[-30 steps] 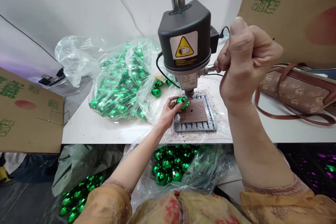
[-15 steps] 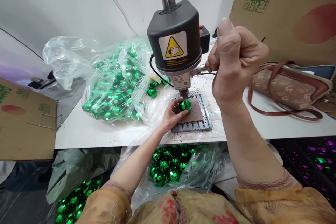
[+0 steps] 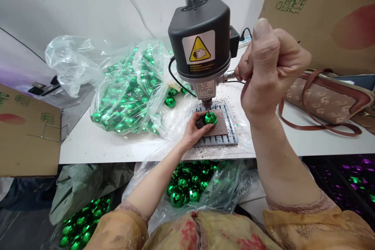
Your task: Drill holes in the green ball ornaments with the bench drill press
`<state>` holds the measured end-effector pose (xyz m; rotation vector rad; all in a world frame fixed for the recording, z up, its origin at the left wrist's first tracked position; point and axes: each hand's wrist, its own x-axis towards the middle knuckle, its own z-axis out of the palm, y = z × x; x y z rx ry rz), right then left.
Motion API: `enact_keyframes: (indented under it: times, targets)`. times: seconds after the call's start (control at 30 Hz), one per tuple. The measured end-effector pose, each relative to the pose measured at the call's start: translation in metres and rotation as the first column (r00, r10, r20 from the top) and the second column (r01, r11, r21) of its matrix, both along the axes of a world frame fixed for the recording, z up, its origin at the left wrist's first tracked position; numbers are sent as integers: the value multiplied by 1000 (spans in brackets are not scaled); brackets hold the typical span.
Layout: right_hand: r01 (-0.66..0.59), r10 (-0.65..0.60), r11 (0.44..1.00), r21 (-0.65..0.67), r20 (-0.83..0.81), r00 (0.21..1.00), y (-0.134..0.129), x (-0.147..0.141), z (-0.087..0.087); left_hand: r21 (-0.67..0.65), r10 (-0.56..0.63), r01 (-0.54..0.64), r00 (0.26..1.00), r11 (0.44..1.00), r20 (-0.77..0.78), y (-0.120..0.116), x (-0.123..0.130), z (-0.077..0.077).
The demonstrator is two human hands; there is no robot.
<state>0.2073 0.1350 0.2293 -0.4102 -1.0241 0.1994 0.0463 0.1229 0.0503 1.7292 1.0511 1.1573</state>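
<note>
A shiny green ball (image 3: 210, 118) rests on a brown board (image 3: 220, 127) over the grey drill press base (image 3: 233, 136). My left hand (image 3: 193, 129) grips the ball from its left side, thumb in front and fingers behind. Right above the ball is the chuck (image 3: 207, 103) of the black drill press (image 3: 200, 35), which has a yellow warning sticker. My right hand (image 3: 268, 66) is raised beside the drill head, its fingers closed round the metal lever (image 3: 229, 75); the grip end is hidden inside the fist.
A clear bag of green balls (image 3: 125, 93) lies left of the drill, with a loose ball (image 3: 170, 101) nearby. More green balls (image 3: 190, 183) sit below the table edge. A patterned handbag (image 3: 325, 95) and cardboard box (image 3: 322, 19) stand right, another box (image 3: 29, 136) left.
The view has shifted slightly, so the drill head appears further right and larger. Both hands keep their hold on the ball and the lever.
</note>
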Motion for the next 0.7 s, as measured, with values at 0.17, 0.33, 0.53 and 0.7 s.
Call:
enact_keyframes:
  times: [0.17,0.33,0.53,0.7]
  targets:
    - [67,-65,998,13,-111,992,1,-4,-18,3,2,-2,1000,1000,9,-1,1,0]
    - [91,-85,994,59,-103,991,2,-4,-33,-6,-13,13,999,1000,48,-1,3,-1]
    - [102,-96,988,114,-59,994,2,-2,-40,21,-8,7,999,1000,48,-2,3,0]
    - [93,-90,982,167,-22,996,1,0,-49,25,0,-1,999,1000,36,-2,3,0]
